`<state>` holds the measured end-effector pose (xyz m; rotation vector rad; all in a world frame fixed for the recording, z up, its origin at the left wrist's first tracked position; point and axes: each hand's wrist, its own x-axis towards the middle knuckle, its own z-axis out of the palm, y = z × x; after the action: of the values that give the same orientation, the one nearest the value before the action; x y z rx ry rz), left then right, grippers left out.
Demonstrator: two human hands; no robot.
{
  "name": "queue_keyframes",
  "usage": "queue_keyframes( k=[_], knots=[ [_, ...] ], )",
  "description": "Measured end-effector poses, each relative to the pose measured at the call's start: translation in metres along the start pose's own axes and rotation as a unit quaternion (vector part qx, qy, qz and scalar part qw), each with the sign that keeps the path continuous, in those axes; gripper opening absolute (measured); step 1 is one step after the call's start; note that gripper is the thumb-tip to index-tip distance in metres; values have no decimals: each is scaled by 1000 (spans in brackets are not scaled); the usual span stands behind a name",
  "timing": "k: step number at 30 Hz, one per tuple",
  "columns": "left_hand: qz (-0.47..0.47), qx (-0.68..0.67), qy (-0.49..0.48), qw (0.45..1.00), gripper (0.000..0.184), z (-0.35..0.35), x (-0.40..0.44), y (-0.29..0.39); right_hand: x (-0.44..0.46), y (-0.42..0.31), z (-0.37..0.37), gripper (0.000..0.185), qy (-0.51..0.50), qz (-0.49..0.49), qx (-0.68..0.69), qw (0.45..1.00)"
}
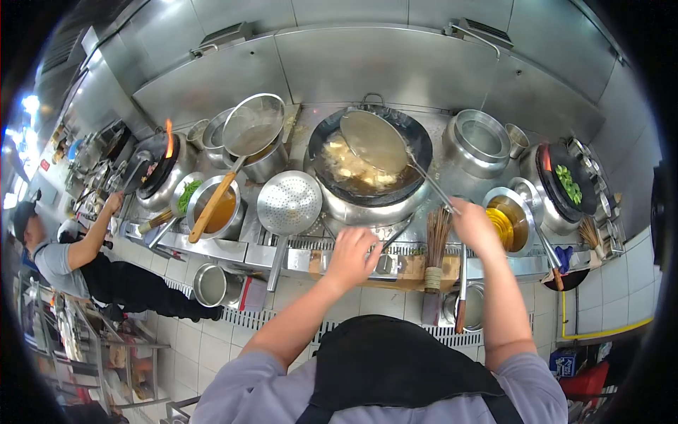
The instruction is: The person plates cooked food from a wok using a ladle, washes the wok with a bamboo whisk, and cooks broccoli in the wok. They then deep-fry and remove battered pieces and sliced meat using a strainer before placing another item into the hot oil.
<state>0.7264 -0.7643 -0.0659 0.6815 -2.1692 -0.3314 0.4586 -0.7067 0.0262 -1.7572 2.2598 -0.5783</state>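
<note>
My right hand is closed around the metal handle of a round skimmer. Its wide head is tilted over a black wok, covering part of it. Pale pieces of food bubble in brownish liquid inside the wok. My left hand hovers at the stove's front edge, fingers loosely bent and thumb apart, with nothing visible in it. A dark rod lies just right of that hand. Left of the wok rests a perforated ladle, its handle pointing toward me.
A wooden-handled strainer lies across a metal pot. A pot of brown liquid, a bamboo brush, a bowl of yellow oil and a wok of green vegetables surround me. At far left, another person works near a flame.
</note>
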Motion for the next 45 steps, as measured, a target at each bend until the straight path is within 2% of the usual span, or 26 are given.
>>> queue_keyframes(
  k=[3,5,7,9,11,13,15,18,22,25,26,28,30,31,32,33,34,35,36,39,40,42,43,44,45],
  knots=[
    [-61,15,-71,996,11,-16,-58,0,47,-13,43,38,10,20,-34,999],
    [-125,17,-76,989,10,-32,-100,2,61,-28,49,45,19,52,-41,998],
    [-204,41,-104,973,11,-56,-143,3,55,-41,38,45,29,32,-60,997],
    [-295,54,-91,950,12,-74,-196,1,41,-56,18,44,34,19,-81,996],
    [-355,108,-119,921,14,-94,-245,6,22,-55,12,43,27,-1,-42,999],
    [-480,113,-142,858,19,-105,-293,14,20,-54,19,42,23,-8,-22,999],
    [-535,110,-190,816,22,-109,-346,9,29,-51,44,38,-16,-4,-21,1000],
    [-621,96,-295,720,22,-101,-440,-3,51,-66,60,39,22,27,-5,999],
    [-635,49,-352,685,22,-125,-529,-1,52,-70,25,42,83,4,-10,996],
    [-653,30,-352,670,21,-139,-561,7,60,-32,-3,41,132,0,-56,990],
    [-656,25,-351,668,21,-143,-569,7,53,-49,-18,40,130,52,-67,988],
    [-654,18,-354,668,21,-149,-581,7,71,-14,-13,39,138,25,-69,988],
    [-645,15,-360,674,21,-153,-584,0,95,16,9,36,128,79,-75,986],
    [-635,15,-366,680,21,-154,-585,-7,108,29,24,37,71,119,-90,986],
    [-623,19,-371,689,21,-156,-584,-15,135,74,62,33,64,48,-68,994],
    [-609,22,-377,697,21,-157,-581,-23,134,69,83,29,14,119,84,989],
    [-593,28,-380,709,21,-160,-576,-33,116,34,87,26,-39,227,365,902],
    [-572,42,-386,723,21,-163,-569,-43,108,10,99,25,14,254,392,884],
    [-549,58,-389,737,21,-165,-561,-54,109,7,111,18,-8,252,453,855],
    [-470,111,-385,787,22,-172,-531,-83,91,-31,105,14,-56,224,462,856],
    [-469,109,-386,787,22,-172,-530,-92,86,-38,102,13,-84,203,459,861],
    [-503,51,-286,814,20,-165,-538,-113,77,-44,93,11,-77,194,445,871],
    [-505,49,-287,813,20,-164,-537,-115,72,-45,85,16,-78,186,417,886],
    [-462,90,-330,818,19,-164,-530,-117,67,-49,76,22,-78,178,388,901],
    [-416,130,-372,819,19,-163,-525,-114,58,-53,67,37,-46,182,383,905]
  ],
)
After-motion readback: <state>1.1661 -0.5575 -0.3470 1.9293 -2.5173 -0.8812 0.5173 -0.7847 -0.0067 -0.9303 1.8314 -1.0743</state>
